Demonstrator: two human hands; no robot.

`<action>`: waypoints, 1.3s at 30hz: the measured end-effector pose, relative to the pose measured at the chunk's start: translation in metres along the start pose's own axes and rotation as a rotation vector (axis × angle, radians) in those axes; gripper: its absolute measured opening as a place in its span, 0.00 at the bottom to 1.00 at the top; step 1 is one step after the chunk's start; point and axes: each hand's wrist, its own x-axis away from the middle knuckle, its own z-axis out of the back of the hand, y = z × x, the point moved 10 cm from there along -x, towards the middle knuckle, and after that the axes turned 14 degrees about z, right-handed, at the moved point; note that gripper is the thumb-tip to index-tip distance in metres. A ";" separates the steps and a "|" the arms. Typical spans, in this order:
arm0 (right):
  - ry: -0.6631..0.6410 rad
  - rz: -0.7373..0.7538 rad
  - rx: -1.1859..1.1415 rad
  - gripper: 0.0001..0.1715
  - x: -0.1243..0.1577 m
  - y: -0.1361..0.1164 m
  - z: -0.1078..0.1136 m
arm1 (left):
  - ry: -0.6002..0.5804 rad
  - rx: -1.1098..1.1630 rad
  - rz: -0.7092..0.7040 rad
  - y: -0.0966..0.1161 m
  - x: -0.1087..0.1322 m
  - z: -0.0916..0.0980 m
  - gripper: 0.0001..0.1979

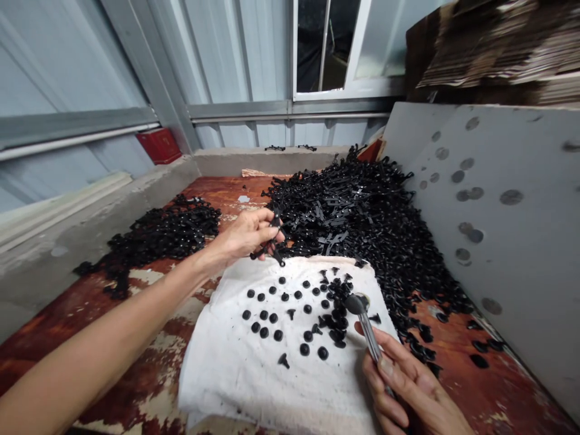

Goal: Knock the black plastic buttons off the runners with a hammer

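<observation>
Far left: smaller heap of black moulded plastic runners (167,231) on peeling red-painted table (58,338). Next, left hand (244,234): narrow grip pinching a black runner strip (273,237) over the far edge of white cloth (226,368). On cloth: scattered black plastic studs (290,320). Behind cloth: large heap of black runners (357,211). Right hand (408,386): firm grip on metal spoon (369,332), bowl just beside the studs. Far right: grey panel (512,241), leaning.

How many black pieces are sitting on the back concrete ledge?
2. One black piece sits left of the other black piece, both on top of the concrete ledge. The heap may hide more further right.
</observation>
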 end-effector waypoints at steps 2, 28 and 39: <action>0.008 0.009 0.005 0.26 0.000 0.000 0.002 | -0.041 0.068 0.013 -0.011 0.019 -0.009 0.11; 0.044 0.070 0.103 0.22 0.003 -0.006 0.000 | 0.055 0.277 0.470 -0.154 0.105 0.008 0.21; -0.088 0.068 0.129 0.17 -0.005 0.001 0.009 | 0.007 0.377 0.579 -0.164 0.104 -0.004 0.13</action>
